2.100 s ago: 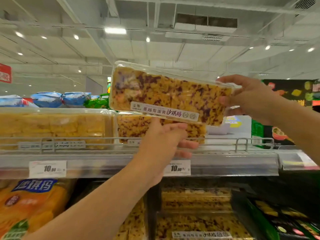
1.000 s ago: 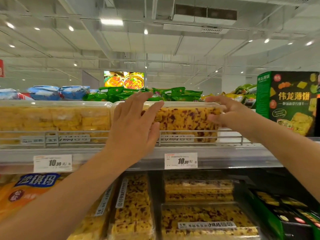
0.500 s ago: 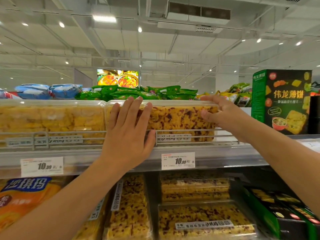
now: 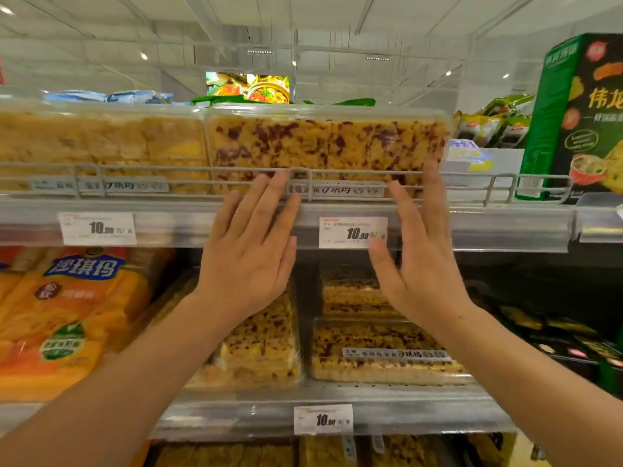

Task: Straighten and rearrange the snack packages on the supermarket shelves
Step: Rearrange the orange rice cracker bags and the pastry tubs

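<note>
On the top shelf (image 4: 505, 227), the plain box (image 4: 101, 146) and the cranberry box (image 4: 327, 143) touch behind the rail (image 4: 151, 170). The left hand (image 4: 249, 261) and right hand (image 4: 418, 264), flat and empty, have dropped from the cranberry box; catching the rail could tip it forward.

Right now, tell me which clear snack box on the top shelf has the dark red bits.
The right-hand clear box, above both hands; its neighbour, the left-hand clear box, is plain yellow.
</note>
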A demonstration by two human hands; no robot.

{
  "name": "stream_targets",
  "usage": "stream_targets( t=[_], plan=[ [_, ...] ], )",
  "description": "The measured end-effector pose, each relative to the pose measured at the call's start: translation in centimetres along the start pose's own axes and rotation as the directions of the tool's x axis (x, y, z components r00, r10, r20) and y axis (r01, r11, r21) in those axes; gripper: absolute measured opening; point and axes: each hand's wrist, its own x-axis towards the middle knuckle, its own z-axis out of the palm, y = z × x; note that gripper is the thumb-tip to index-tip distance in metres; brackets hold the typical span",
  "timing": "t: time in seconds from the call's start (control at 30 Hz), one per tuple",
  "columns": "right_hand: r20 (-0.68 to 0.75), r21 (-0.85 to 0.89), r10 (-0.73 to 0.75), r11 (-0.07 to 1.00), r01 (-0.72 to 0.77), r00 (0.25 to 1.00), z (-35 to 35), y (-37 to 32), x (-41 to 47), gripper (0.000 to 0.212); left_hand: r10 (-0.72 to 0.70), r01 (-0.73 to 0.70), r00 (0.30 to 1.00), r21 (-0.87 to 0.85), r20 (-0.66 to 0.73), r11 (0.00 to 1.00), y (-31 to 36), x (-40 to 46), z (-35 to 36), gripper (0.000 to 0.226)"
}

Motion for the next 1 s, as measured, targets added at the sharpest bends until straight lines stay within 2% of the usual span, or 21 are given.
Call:
stream_targets(
  t=[0.13,0.3,0.4,0.47,0.57,0.63,0.7,0.73,0.8,0.83,0.87,0.9,0.93,1.0],
  plan=[
    [0.028,-0.211,-0.082,0.974,0.086,0.996,1.2,0.6,-2.2,0.060,-0.051,0.053,0.996,-0.022,0.079,0.998,0.8,-2.1,-0.1,0.051],
    [0.009,-0.243,-0.088,0.966,0.087,0.996,1.5,0.5,-2.4,0.060,-0.096,0.103,0.988,-0.057,0.117,0.993,1.3,-2.3,-0.8,0.051],
    [0.023,-0.241,-0.029,0.970,0.034,0.999,1.8,-0.2,-2.5,0.064,-0.123,0.139,0.978,-0.085,0.167,0.987,1.9,-2.5,-1.7,0.051],
    [0.034,-0.182,0.006,0.983,0.000,0.999,2.1,-1.2,-3.3,0.063,-0.139,0.170,0.966,-0.132,0.216,0.976,2.7,-4.2,-2.7,0.050],
    [0.134,0.107,0.022,0.994,-0.037,0.991,3.2,-3.7,-6.9,0.053,-0.139,0.212,0.926,-0.180,0.350,0.961,4.2,-9.1,-4.6,0.047],
    [0.267,0.281,0.108,0.942,-0.184,0.958,4.1,-6.1,-8.9,0.045,-0.136,0.239,0.868,-0.162,0.479,0.958,5.1,-12.2,-5.7,0.050],
    [0.413,0.321,0.275,0.848,-0.421,0.868,5.1,-8.3,-9.5,0.044,-0.138,0.248,0.806,-0.118,0.576,0.961,5.6,-13.9,-6.3,0.057],
    [0.495,0.304,0.359,0.781,-0.545,0.791,5.9,-9.0,-9.3,0.047,-0.135,0.251,0.790,-0.114,0.598,0.961,5.6,-14.3,-6.4,0.061],
    [0.676,0.234,0.495,0.559,-0.796,0.546,7.1,-10.0,-8.4,0.056,-0.121,0.275,0.780,-0.162,0.614,0.948,5.4,-14.5,-6.5,0.066],
    [0.743,0.196,0.531,0.410,-0.891,0.408,7.7,-10.3,-8.1,0.057,-0.113,0.288,0.783,-0.196,0.612,0.937,5.3,-14.4,-6.6,0.066],
    [0.780,0.175,0.549,0.270,-0.947,0.301,8.1,-10.4,-7.7,0.056,-0.108,0.301,0.786,-0.225,0.608,0.927,5.1,-14.5,-6.6,0.064],
    [0.794,0.181,0.556,0.166,-0.969,0.244,8.4,-10.4,-7.5,0.057,-0.107,0.316,0.790,-0.251,0.603,0.915,5.0,-14.5,-6.7,0.062],
    [0.799,0.202,0.558,0.101,-0.974,0.223,8.7,-10.5,-7.4,0.061,-0.107,0.332,0.796,-0.282,0.596,0.900,4.9,-14.6,-6.7,0.061],
    [0.796,0.229,0.566,0.045,-0.972,0.214,9.0,-10.6,-7.2,0.072,-0.111,0.365,0.812,-0.351,0.573,0.862,4.9,-14.9,-6.7,0.059]
  ],
)
